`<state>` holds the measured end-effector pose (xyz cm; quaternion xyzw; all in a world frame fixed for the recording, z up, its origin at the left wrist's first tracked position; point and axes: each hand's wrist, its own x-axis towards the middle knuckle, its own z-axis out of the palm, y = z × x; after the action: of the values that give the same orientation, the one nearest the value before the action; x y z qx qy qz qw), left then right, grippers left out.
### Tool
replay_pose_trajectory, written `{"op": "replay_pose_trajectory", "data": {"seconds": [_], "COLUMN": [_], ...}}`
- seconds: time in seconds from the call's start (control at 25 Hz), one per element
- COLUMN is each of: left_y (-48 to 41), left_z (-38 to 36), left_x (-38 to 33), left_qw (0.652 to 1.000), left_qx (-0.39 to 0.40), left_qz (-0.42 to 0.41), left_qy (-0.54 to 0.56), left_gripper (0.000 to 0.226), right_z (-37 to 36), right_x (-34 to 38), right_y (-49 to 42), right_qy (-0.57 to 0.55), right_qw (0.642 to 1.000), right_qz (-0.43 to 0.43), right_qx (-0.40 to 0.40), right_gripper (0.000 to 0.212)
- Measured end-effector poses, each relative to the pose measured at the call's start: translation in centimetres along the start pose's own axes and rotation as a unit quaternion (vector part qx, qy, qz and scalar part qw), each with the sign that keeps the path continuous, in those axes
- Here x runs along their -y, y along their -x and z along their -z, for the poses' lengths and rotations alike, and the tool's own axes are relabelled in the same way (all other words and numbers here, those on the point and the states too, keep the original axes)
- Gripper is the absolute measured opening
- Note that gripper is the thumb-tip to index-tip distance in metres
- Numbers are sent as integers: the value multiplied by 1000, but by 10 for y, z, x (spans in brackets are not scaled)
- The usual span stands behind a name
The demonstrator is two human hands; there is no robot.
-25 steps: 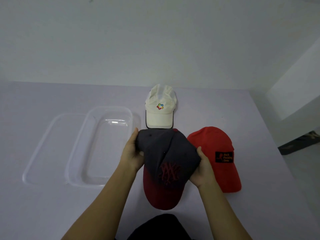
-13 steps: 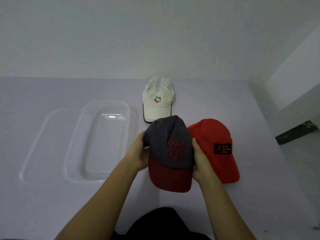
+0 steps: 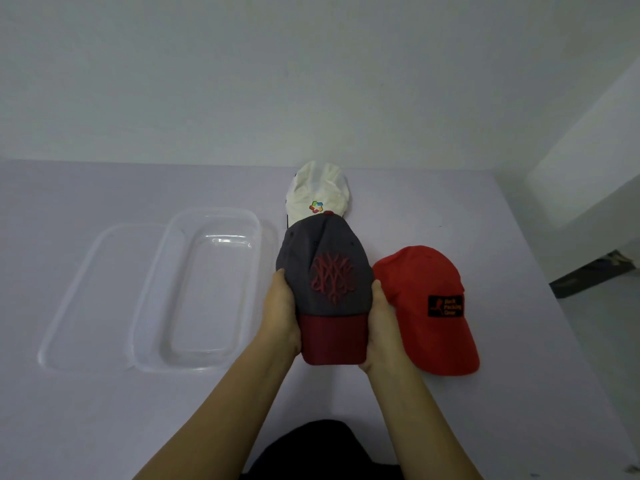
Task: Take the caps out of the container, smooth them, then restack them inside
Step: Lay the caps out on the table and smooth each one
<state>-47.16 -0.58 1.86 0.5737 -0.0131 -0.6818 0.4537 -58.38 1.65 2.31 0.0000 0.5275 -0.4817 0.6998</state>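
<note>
A grey cap (image 3: pixel 325 268) with a dark red brim and a red embroidered logo is held between both hands, brim toward me. My left hand (image 3: pixel 282 313) grips its left side and my right hand (image 3: pixel 381 323) grips its right side. Its crown covers the brim of a white cap (image 3: pixel 317 195) lying farther back on the table. A red cap (image 3: pixel 429 306) with a black patch lies flat to the right, close beside my right hand. The clear plastic container (image 3: pixel 199 289) stands empty to the left of my left hand.
The container's clear lid (image 3: pixel 90 299) lies flat, partly under the container's left side. The pale table (image 3: pixel 104 410) meets a wall at the back, and its right edge drops to the floor, where a dark object (image 3: pixel 588 275) lies.
Both hands have carried the grey cap away from me toward the white cap. Its crumpled crown is now rounded and smooth, and the brim faces me squarely.
</note>
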Motion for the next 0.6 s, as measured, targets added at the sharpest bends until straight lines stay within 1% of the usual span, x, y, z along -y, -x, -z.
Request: {"op": "replay_pose_trajectory", "data": {"seconds": [0.08, 0.16, 0.24, 0.28, 0.32, 0.36, 0.4, 0.48, 0.52, 0.6], "left_y": [3, 7, 4, 7, 10, 13, 14, 18, 19, 23], "left_z": [-5, -6, -1, -1, -3, -6, -7, -10, -9, -9], "left_x": [3, 0, -7, -11, -12, -11, -7, -1, 1, 0], "left_qw": [996, 995, 998, 998, 995, 993, 991, 991, 995, 999], "left_qx": [21, 45, 54, 50, 43, 25, 2, -27, -26, -3], "left_qz": [21, 7, -7, 2, 17, 24, 18, -7, 2, 45], "left_qy": [86, 90, 10, -44, -86, -114, -132, -130, -95, -11], "left_gripper": [34, 33, 38, 40, 43, 43, 40, 32, 30, 29], "right_z": [-6, -5, 3, 6, 8, 10, 9, 2, 1, -3], "right_x": [-5, -2, 6, 9, 11, 12, 12, 11, 11, 12], "right_y": [2, -1, -7, -10, -12, -12, -11, -7, -6, -2], "right_qy": [-59, -61, 28, 82, 108, 105, 84, 55, 46, 21], "right_qw": [998, 998, 997, 989, 983, 982, 986, 996, 998, 999], "right_qz": [0, 16, 73, 110, 138, 146, 129, 45, 6, -37], "right_qx": [27, 23, -25, -48, -62, -63, -56, -46, -32, 4], "right_gripper": [41, 41, 42, 43, 46, 50, 53, 52, 49, 35]}}
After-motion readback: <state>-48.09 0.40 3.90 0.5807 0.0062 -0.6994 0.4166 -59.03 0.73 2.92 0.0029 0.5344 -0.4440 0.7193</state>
